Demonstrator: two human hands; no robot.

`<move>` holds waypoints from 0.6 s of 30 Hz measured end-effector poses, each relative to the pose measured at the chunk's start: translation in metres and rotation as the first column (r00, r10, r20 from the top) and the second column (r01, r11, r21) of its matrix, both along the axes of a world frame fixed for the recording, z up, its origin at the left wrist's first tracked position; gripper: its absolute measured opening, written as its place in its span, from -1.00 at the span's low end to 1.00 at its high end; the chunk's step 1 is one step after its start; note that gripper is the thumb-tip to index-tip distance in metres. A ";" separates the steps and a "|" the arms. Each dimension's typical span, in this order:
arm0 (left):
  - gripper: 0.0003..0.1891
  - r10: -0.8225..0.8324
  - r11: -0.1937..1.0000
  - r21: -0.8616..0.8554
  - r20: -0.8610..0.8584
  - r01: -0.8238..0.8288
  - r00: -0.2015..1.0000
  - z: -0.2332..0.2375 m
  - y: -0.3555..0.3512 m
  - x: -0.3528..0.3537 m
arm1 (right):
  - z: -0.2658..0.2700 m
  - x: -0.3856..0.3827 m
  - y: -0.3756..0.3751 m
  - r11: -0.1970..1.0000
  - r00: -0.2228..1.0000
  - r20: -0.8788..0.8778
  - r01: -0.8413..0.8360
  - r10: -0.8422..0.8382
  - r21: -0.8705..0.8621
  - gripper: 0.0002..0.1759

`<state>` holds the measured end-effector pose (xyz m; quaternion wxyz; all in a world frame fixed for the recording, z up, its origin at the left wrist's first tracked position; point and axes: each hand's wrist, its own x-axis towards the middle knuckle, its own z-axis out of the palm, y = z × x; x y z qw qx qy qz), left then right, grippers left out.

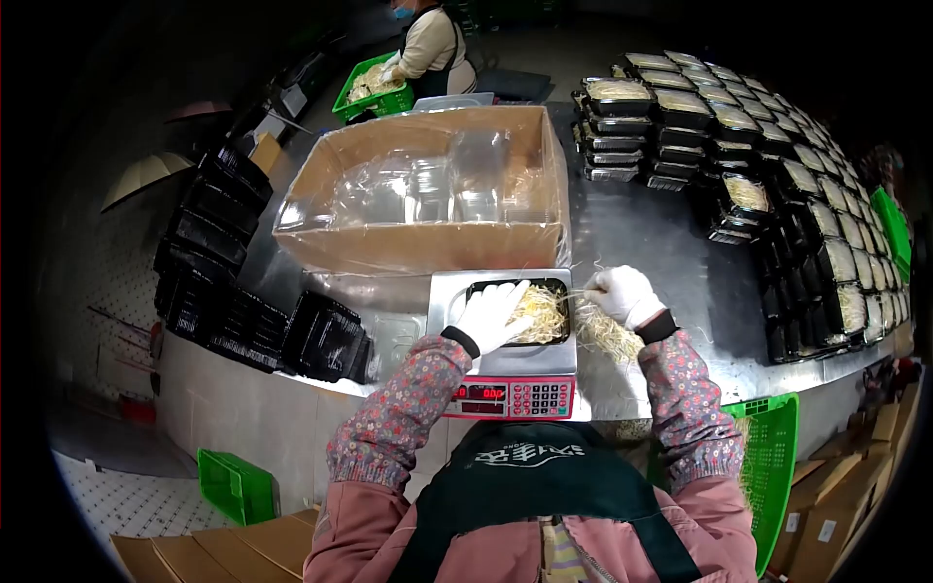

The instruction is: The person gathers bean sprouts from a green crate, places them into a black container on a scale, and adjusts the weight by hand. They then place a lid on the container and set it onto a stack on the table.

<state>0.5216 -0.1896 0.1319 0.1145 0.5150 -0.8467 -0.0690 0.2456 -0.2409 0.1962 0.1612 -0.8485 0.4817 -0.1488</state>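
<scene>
A black plastic tray [560,288] with pale bean sprouts in it sits on the steel pan of a digital scale [505,361]. My left hand [493,316], in a white glove, rests flat on the sprouts at the tray's left side. My right hand [624,294], also gloved, pinches a few strands of bean sprouts [587,292] just right of the tray. A loose heap of bean sprouts [608,335] lies on the steel table [641,228] under that hand.
A large cardboard box [418,243] lined with clear plastic stands behind the scale. Stacks of filled black trays [777,185] cover the right side; empty black trays [253,321] pile up on the left. A green basket [773,457] sits at my right. Another person [432,49] works at the far end.
</scene>
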 end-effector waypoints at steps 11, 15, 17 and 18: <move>-0.47 0.257 0.935 -0.002 -0.688 -0.356 0.679 -0.026 0.036 0.040 | -0.045 -0.019 0.005 0.969 0.981 0.174 0.119 -0.081 -0.217 -0.45; -0.43 0.260 0.936 -0.173 -0.253 -0.308 0.932 -0.002 0.034 -0.003 | -0.053 0.080 0.031 0.976 0.973 0.176 -0.114 0.147 -0.185 -0.38; -0.44 0.258 0.939 -0.216 -0.070 -0.267 0.964 -0.014 0.026 -0.003 | -0.077 0.102 0.040 0.993 0.993 0.022 -0.119 0.119 -0.021 -0.28; -0.44 0.256 0.945 -0.203 -0.026 -0.256 0.966 -0.009 0.025 -0.003 | -0.080 0.106 0.042 0.995 0.995 0.035 -0.095 0.095 -0.013 -0.26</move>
